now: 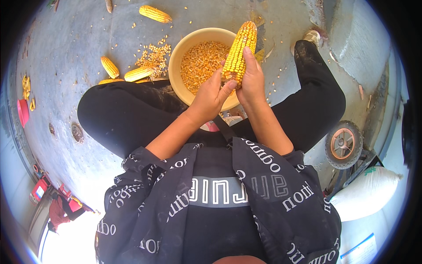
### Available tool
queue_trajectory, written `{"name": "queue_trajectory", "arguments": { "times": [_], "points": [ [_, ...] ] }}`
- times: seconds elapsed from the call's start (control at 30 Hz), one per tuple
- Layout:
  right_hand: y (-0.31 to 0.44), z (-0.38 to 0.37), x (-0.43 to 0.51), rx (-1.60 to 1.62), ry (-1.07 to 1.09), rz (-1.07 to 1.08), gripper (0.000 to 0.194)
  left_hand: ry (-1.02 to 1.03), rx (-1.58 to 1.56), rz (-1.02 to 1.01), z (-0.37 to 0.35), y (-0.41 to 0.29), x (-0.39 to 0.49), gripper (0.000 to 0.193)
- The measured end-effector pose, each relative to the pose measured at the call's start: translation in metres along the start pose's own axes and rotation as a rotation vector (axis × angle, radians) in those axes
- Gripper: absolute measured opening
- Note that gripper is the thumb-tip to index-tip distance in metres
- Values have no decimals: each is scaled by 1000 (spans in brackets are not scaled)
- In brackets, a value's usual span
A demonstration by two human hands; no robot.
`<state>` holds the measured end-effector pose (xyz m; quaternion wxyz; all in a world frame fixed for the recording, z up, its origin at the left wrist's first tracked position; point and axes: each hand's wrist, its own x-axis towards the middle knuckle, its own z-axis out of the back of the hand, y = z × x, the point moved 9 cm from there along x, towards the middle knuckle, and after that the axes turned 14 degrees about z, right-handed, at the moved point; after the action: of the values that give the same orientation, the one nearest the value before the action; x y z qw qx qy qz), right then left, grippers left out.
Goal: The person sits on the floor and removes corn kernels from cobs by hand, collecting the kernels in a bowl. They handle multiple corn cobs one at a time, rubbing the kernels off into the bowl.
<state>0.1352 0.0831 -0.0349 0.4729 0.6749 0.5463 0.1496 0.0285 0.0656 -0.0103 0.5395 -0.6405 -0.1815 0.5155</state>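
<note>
An ear of corn [240, 49], full of yellow kernels, points away from me over the right rim of a round yellow basin [174, 71]. My left hand [211, 95] grips its near end, with the thumb at the butt. Around its right side my right hand [252, 77] is closed, the thumb lying along the kernels. Loose corn kernels [201, 62] cover the bottom of the basin, which stands between my legs. Parts of the fingers behind the ear are hidden.
Scattered kernels [155, 57] and several ears, one by my left knee [109, 67] and one farther off [155, 14], lie on the concrete floor. At the right are a wheel [343, 144] and a white sack [367, 194]. A pink basin [22, 113] stands far left; a person [59, 213] is lower left.
</note>
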Motion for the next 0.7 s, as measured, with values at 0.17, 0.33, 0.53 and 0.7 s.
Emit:
{"name": "queue_trajectory", "arguments": {
  "times": [0.17, 0.33, 0.53, 0.7],
  "points": [
    [4, -4, 0, 28, 13, 18, 36, -21, 19, -26, 0, 1, 0, 62],
    [5, -5, 1, 43, 14, 8, 38, -25, 23, -137, 0, -7, -1, 61],
    [7, -3, 2, 74, -5, 3, 39, -17, 15, -129, -2, -10, -5, 56],
    [9, -3, 2, 40, 15, 49, 44, 128, -279, 60, -8, 7, -2, 53]
  ]
}}
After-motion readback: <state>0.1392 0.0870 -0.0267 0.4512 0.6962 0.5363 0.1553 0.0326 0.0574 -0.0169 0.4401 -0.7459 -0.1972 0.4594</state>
